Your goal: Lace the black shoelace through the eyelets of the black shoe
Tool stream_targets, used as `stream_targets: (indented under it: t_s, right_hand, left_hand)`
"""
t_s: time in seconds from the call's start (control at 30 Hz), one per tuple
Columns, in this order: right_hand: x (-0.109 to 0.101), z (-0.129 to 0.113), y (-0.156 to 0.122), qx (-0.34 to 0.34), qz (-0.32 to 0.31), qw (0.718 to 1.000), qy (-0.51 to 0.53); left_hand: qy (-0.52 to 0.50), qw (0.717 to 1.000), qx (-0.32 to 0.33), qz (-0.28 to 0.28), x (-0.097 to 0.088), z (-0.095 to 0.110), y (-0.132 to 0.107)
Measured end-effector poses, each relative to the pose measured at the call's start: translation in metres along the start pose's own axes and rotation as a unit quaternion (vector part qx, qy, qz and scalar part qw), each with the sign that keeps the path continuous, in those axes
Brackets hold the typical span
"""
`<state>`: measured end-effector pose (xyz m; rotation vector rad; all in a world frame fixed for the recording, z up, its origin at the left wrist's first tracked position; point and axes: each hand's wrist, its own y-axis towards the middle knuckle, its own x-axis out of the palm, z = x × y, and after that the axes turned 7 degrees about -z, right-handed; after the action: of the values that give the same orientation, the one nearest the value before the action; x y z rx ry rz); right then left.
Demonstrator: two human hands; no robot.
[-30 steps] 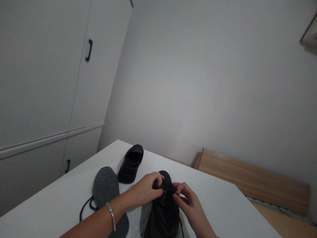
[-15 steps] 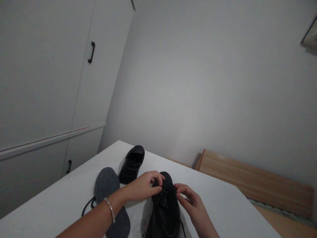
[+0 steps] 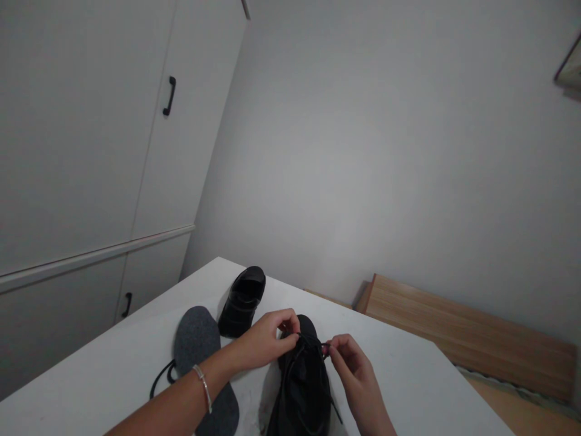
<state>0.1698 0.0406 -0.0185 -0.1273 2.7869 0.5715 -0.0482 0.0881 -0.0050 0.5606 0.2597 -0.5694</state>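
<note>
A black lace-up shoe (image 3: pixel 305 387) lies on the white table in front of me, its toe pointing away. My left hand (image 3: pixel 267 339), with a bracelet on its wrist, pinches at the lacing on the shoe's left side. On the other side, my right hand (image 3: pixel 351 363) grips the black shoelace (image 3: pixel 325 345) between thumb and fingers, pulled out a little from the shoe. A loose lace end hangs down along the shoe's right side. Left of the shoe lies a grey felt insole (image 3: pixel 195 336), partly covered by my left forearm.
A second black shoe (image 3: pixel 242 301) rests farther back on the white table (image 3: pixel 399 375). A dark cord (image 3: pixel 160 378) lies beside the insole. White cupboards (image 3: pixel 91 151) stand at left, and a wooden board (image 3: pixel 454 327) is beyond the table's right edge.
My right hand has closed on the shoelace and drawn it slightly to the right, away from the shoe. My left hand has stayed nearly in place at the lacing.
</note>
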Motion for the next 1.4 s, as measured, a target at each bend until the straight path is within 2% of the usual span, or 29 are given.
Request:
stream_targets:
  t_s: [0.27,0.47,0.63,0.8,1.4]
  right_hand:
    - [0.0004,-0.0003,-0.0004,0.005,0.031,0.999,0.004]
    - [-0.0005,-0.0015,-0.0017,0.016,0.056,0.998,0.029]
    - [-0.0013,0.0043,-0.0017,0.019,0.068,0.995,0.070]
    - [0.0000,0.0020,0.0000,0.023,0.052,0.994,0.092]
    - [0.0013,-0.0046,-0.0023,0.031,0.078,0.995,0.060]
  left_hand:
    - [-0.037,0.999,0.009,-0.003,0.0027,-0.0024,0.0019]
    - [-0.050,0.998,0.002,0.025,0.0011,0.0017,0.0019]
    - [-0.122,0.992,-0.010,0.022,0.0016,0.0002,0.0033]
    - [-0.201,0.980,-0.009,0.010,0.0015,-0.0027,0.0046]
    - [-0.214,0.976,-0.014,0.025,0.0030,-0.0037,0.0062]
